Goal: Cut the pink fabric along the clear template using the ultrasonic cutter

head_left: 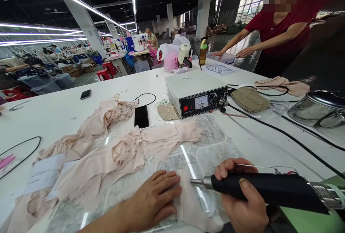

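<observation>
My left hand (pixel 157 200) lies flat with its fingers stretched out, pressing on a small piece of pale beige fabric (pixel 185 199). Under the fabric is a clear, scratched plastic sheet (pixel 212 155). My right hand (pixel 242 193) is wrapped round a black handheld ultrasonic cutter (pixel 256 188), its thin metal tip pointing left at the fabric's right edge. Whether the tip touches the cloth I cannot tell. Beyond my left hand, a heap of pale beige fabric pieces (pixel 129 150) spreads across the sheet, with a second bunch (pixel 107 114) behind it.
A white control box (pixel 198 89) stands mid-table, its black cable (pixel 269 125) running right. Two phones (pixel 141 116) (pixel 86 94), a glass-lidded pot (pixel 320 110), a bottle (pixel 203 52) and paper labels (pixel 44 173) lie around. Across the table, a person in red (pixel 285 35) reaches toward a plastic bin (pixel 225 59).
</observation>
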